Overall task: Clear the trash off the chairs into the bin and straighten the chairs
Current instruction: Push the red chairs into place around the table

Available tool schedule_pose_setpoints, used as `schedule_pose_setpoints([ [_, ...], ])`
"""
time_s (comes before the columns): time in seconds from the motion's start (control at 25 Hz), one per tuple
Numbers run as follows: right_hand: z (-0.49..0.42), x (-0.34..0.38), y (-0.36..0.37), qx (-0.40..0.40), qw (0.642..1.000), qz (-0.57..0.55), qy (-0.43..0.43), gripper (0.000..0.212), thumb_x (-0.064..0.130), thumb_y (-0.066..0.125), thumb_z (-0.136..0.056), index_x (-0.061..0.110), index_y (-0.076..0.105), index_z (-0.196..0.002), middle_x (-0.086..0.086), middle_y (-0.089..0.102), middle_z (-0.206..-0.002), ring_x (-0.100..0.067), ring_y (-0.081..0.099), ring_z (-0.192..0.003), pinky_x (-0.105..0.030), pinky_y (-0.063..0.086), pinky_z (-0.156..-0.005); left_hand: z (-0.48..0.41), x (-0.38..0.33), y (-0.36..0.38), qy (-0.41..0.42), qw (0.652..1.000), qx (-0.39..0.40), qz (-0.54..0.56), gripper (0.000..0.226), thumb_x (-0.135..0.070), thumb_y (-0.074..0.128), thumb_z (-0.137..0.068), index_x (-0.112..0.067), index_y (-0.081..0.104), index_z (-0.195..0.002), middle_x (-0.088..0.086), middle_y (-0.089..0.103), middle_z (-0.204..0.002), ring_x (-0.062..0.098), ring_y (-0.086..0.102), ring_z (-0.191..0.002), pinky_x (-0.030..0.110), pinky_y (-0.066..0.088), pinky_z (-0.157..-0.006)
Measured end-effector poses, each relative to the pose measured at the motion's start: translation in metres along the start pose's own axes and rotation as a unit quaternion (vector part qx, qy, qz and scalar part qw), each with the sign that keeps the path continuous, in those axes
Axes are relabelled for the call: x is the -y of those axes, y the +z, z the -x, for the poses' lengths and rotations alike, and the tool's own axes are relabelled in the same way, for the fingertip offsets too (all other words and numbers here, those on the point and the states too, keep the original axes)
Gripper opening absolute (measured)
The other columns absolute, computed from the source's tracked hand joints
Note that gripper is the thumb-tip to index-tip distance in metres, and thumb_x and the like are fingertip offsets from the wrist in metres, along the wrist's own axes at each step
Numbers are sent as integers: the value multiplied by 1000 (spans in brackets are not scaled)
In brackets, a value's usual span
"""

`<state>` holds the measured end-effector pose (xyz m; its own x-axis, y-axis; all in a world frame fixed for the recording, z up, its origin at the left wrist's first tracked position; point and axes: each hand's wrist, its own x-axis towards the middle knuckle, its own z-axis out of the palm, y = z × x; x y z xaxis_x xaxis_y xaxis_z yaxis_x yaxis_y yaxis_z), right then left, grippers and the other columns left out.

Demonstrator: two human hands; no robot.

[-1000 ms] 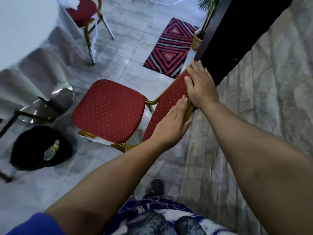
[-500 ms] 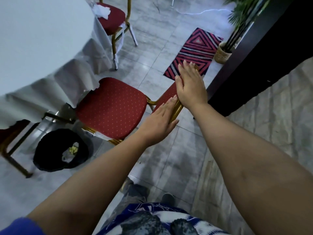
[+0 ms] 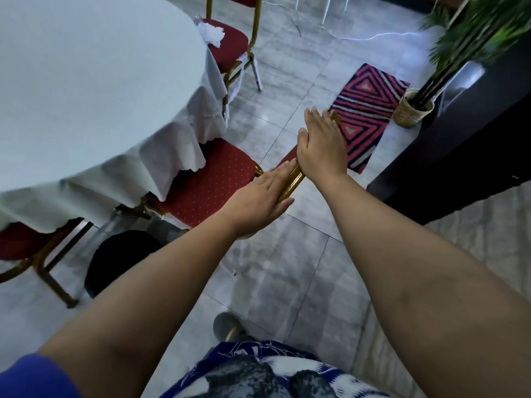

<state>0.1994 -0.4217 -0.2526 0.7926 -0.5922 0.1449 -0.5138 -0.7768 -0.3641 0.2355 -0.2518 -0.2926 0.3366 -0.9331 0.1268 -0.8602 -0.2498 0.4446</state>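
A red chair (image 3: 212,182) with a gold frame stands at the round table, the front of its seat under the hanging white tablecloth. My left hand (image 3: 258,196) holds the near end of its backrest, fingers laid along the gold rail. My right hand (image 3: 319,147) lies over the far end of the backrest top. A black bin (image 3: 120,254) stands on the floor left of the chair, partly hidden by my left forearm. Crumpled white trash (image 3: 212,34) lies on the seat of a second red chair (image 3: 232,47) at the far side.
The round table (image 3: 86,96) fills the upper left. A third red chair (image 3: 23,239) stands at the left edge. A striped rug (image 3: 365,110), a potted plant (image 3: 411,110) and a dark counter (image 3: 459,156) lie to the right. A white cable crosses the far floor.
With both hands on its backrest, the chair has slid left toward the table until its seat went under the tablecloth. The bin has become half covered by my left forearm.
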Motion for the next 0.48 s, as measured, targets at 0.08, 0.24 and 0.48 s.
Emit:
schedule_pose_setpoints([
  [0.08,-9,0,1,-13,1000,6,10,53,30,26,-103,11,30,-153,-5,27,-161,-22,13,-152,-37,10,-123,-5,7,-2,11,1000,8,-14,69,-45,36,-101,-18,4,-156,3,17,-162,11,17,-148,28,11,-122],
  [0.24,-47,37,22,25,999,-2,-33,53,31,26,-104,9,29,-153,-7,27,-161,-25,13,-151,-37,8,-123,-15,53,-17,-46,999,-9,-24,69,-44,35,-102,-18,2,-156,5,18,-162,13,16,-149,27,10,-122],
  [0.48,-64,26,22,11,999,9,-47,55,34,25,-104,10,29,-153,-7,26,-161,-24,12,-152,-36,6,-122,-31,54,-13,-40,999,-6,-17,70,-50,29,-101,-22,-3,-156,2,15,-163,13,15,-150,37,19,-122],
])
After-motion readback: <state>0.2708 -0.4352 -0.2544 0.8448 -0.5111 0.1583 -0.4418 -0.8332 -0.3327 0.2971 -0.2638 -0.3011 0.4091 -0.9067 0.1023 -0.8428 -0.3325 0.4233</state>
